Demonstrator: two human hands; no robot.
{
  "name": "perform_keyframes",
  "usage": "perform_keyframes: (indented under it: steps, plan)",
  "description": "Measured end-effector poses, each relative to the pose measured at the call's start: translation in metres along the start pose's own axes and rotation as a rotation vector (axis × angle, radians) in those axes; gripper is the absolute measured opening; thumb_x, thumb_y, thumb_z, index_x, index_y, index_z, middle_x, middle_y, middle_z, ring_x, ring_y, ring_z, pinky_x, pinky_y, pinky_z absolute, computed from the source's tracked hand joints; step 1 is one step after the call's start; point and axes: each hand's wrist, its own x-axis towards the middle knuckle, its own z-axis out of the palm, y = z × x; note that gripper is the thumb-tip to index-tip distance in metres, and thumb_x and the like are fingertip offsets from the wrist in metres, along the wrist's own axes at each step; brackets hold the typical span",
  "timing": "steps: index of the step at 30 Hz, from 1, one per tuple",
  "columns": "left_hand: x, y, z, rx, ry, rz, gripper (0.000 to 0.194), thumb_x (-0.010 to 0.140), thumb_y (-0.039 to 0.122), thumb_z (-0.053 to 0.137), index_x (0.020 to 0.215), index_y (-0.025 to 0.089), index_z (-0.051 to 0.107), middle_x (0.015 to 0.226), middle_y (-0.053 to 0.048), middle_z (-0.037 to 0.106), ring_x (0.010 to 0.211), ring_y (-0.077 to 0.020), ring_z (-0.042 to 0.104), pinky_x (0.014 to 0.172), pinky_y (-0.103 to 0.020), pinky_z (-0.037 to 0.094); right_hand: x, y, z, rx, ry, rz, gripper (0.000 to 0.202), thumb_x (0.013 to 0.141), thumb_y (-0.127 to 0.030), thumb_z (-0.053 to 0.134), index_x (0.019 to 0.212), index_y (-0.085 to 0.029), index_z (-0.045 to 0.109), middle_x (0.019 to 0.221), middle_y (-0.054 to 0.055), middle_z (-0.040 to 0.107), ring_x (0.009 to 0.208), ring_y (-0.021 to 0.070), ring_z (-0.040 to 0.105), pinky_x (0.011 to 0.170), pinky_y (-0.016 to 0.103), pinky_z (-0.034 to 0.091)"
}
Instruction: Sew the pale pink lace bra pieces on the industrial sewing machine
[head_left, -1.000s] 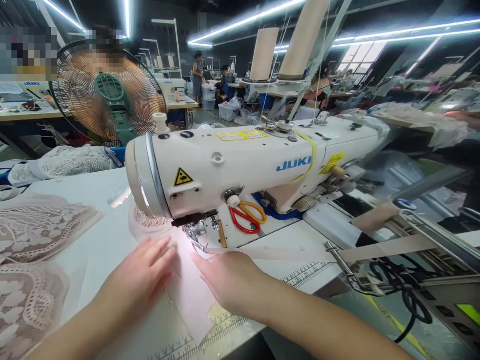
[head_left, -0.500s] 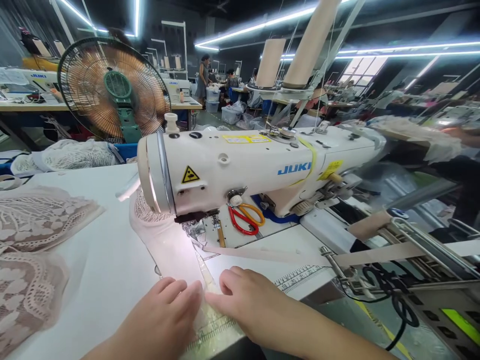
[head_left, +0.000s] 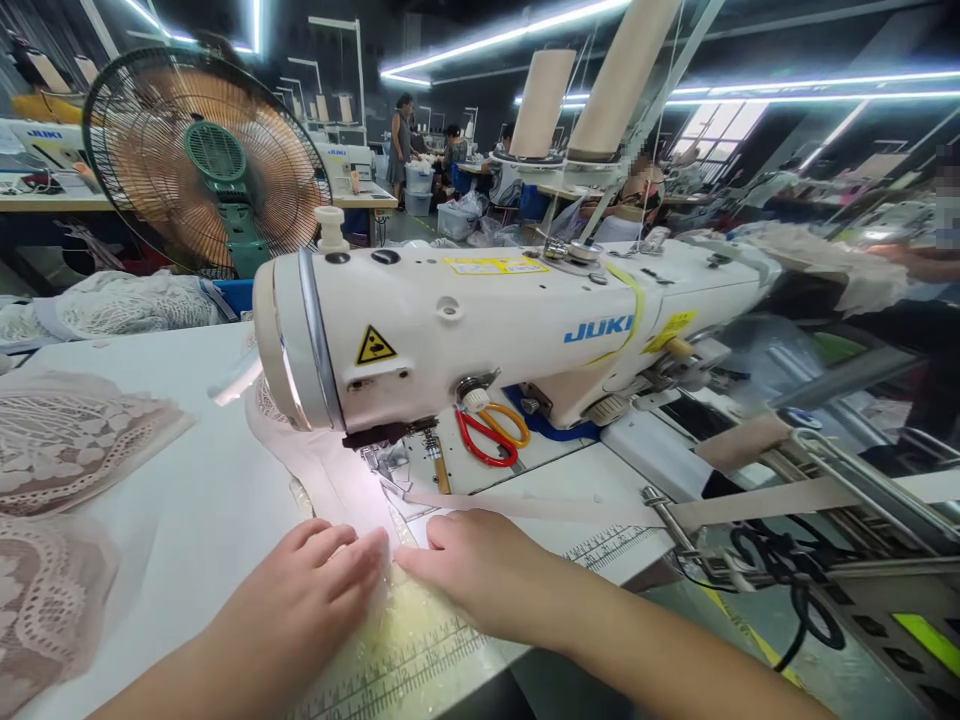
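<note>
A white JUKI sewing machine [head_left: 487, 320] stands on the white table [head_left: 187, 480]. A pale pink fabric piece [head_left: 337, 485] runs under its presser foot [head_left: 390, 460] toward me. My left hand [head_left: 307, 590] lies flat on the fabric, fingers together. My right hand [head_left: 480, 570] rests palm down beside it, fingertips almost touching the left ones, pressing the fabric edge near the printed ruler [head_left: 420, 660]. A beige tape [head_left: 540, 508] feeds in from the right toward the foot.
Red and orange scissors [head_left: 491, 435] lie on the machine bed. Lace pieces [head_left: 60, 440] are stacked at the left. A metal tape guide rack [head_left: 825, 510] stands at the right. A fan [head_left: 202, 160] and thread cones [head_left: 592, 90] rise behind; other people work far back.
Both hands first drew back toward me along the fabric, then slid forward a little toward the presser foot. The view shifted slightly.
</note>
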Motion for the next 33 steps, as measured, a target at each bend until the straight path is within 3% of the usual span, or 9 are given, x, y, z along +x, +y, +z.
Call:
perform_keyframes:
  steps: [9, 16, 23, 28, 33]
  plan:
    - [-0.001, -0.020, 0.001, 0.038, -0.024, 0.039, 0.028, 0.102, 0.014, 0.041, 0.110, 0.017, 0.068, 0.124, -0.004, 0.071, 0.096, -0.0215, 0.062, 0.089, -0.041, 0.042, 0.017, 0.002, -0.015, -0.040, -0.088, 0.080, 0.027, 0.082, -0.013, 0.052, 0.106, -0.024, 0.057, 0.077, 0.001, 0.059, 0.057, 0.0136, 0.040, 0.048, 0.028, 0.014]
    - [0.003, -0.036, -0.004, 0.087, -0.057, 0.060, 0.032, 0.103, 0.012, 0.040, 0.107, 0.020, 0.070, 0.122, -0.002, 0.072, 0.097, -0.0217, 0.062, 0.086, -0.040, 0.044, 0.031, -0.001, -0.016, -0.071, -0.068, 0.145, 0.032, 0.078, -0.009, 0.056, 0.107, -0.023, 0.057, 0.085, 0.003, 0.068, 0.061, 0.0172, 0.059, 0.045, 0.028, 0.020]
    - [0.003, -0.055, -0.003, 0.112, -0.142, 0.049, 0.036, 0.101, 0.008, 0.038, 0.118, 0.021, 0.067, 0.130, -0.004, 0.069, 0.101, -0.0234, 0.065, 0.086, -0.042, 0.047, 0.044, -0.011, -0.026, -0.062, -0.144, 0.235, 0.056, 0.078, -0.005, 0.057, 0.133, -0.018, 0.054, 0.089, 0.009, 0.071, 0.068, 0.0244, 0.067, 0.048, 0.029, 0.033]
    - [0.005, -0.069, -0.003, 0.127, -0.157, 0.070, 0.034, 0.100, 0.007, 0.041, 0.123, 0.019, 0.063, 0.134, -0.005, 0.068, 0.103, -0.0256, 0.065, 0.091, -0.045, 0.047, 0.057, -0.021, -0.041, 0.016, -0.303, 0.354, 0.081, 0.077, -0.006, 0.063, 0.153, -0.016, 0.038, 0.090, 0.015, 0.074, 0.080, 0.0333, 0.072, 0.061, 0.037, 0.052]
    - [0.006, -0.080, 0.002, 0.106, -0.123, 0.030, 0.037, 0.101, 0.011, 0.040, 0.124, 0.025, 0.064, 0.131, -0.004, 0.069, 0.109, -0.0238, 0.064, 0.091, -0.040, 0.045, 0.069, -0.031, -0.045, 0.038, -0.336, 0.419, 0.097, 0.071, -0.006, 0.068, 0.158, -0.011, 0.026, 0.099, 0.023, 0.074, 0.085, 0.0380, 0.072, 0.067, 0.046, 0.056]
